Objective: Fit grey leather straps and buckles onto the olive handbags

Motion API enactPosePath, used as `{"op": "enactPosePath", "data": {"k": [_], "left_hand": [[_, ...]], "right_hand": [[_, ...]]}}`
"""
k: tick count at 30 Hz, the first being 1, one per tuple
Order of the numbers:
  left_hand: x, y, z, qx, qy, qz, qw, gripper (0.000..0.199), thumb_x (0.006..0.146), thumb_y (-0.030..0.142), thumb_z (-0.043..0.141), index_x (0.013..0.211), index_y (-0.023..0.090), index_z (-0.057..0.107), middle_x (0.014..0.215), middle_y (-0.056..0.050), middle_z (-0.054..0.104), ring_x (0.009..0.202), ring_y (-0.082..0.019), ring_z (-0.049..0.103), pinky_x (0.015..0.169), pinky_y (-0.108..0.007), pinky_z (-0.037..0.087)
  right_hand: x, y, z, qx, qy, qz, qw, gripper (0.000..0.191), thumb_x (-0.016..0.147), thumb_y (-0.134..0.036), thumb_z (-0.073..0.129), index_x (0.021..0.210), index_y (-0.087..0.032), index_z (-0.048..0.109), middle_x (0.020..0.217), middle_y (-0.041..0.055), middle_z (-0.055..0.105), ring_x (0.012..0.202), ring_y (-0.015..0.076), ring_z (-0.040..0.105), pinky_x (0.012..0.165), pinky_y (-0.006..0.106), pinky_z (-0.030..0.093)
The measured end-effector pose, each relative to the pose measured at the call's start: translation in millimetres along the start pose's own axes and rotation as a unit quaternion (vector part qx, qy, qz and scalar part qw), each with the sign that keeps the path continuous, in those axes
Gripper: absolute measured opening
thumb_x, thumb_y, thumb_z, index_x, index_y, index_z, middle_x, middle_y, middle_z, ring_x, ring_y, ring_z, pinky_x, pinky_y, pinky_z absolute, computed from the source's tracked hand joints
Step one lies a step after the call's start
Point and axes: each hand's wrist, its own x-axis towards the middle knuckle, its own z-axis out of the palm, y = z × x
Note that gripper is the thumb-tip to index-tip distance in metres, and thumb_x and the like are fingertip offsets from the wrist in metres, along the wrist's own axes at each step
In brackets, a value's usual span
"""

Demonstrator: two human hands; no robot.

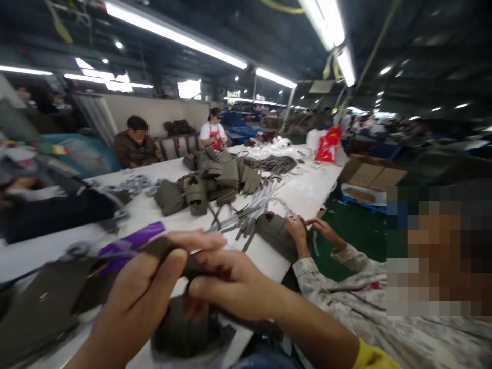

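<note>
My left hand [136,289] pinches one end of a dark olive strap-like piece [158,248] between thumb and fingers. My right hand [236,282] grips the same piece a little further right, thumb on top. The image is blurred here, so the exact edge between them is hard to make out. Just below my hands is a dark olive bag [182,330], partly hidden by them. To the left of my left hand lie flat dark olive bag pieces [42,302] with a small metal fitting, beside a purple sheet [134,238].
A pile of olive bags [215,177] covers the middle of the white table [307,187], with loose straps [249,215] near it. At right, a co-worker's hands [298,233] work on another bag [274,233]. Two people sit beyond the table. A cardboard box [372,171] stands right.
</note>
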Motion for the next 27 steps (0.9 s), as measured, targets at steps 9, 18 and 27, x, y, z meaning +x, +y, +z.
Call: {"op": "enactPosePath", "data": {"k": [9, 18, 27], "left_hand": [[-149, -159, -62.7, -0.013, 0.457, -0.465, 0.758, 0.032, 0.090, 0.042, 0.054, 0.112, 0.019, 0.060, 0.123, -0.009, 0.062, 0.115, -0.020, 0.057, 0.092, -0.030, 0.047], [-260, -224, 1.5, -0.216, 0.481, -0.620, 0.581, 0.032, 0.096, 0.041, 0.043, 0.099, 0.012, 0.055, 0.095, -0.016, 0.065, 0.072, -0.016, 0.067, 0.063, -0.027, 0.054], [-245, -212, -18.0, -0.198, 0.476, -0.466, 0.718, 0.033, 0.081, 0.029, 0.071, 0.110, 0.022, 0.059, 0.114, -0.006, 0.063, 0.095, -0.013, 0.065, 0.084, -0.022, 0.052]], "right_hand": [[-23, 134, -20, -0.115, 0.103, 0.167, 0.974, 0.033, 0.092, -0.048, 0.050, 0.087, -0.017, 0.062, 0.057, -0.0040, 0.053, 0.044, 0.0073, 0.042, 0.044, 0.020, 0.033], [-50, 231, -6, -0.158, -0.042, 0.239, 0.957, 0.034, 0.093, -0.045, 0.045, 0.092, -0.019, 0.067, 0.064, 0.0011, 0.066, 0.061, 0.0163, 0.061, 0.058, 0.025, 0.045], [-56, 231, -27, -0.156, -0.008, 0.280, 0.947, 0.034, 0.090, -0.047, 0.048, 0.089, -0.018, 0.065, 0.065, 0.0018, 0.067, 0.063, 0.0180, 0.064, 0.063, 0.028, 0.050]]}}
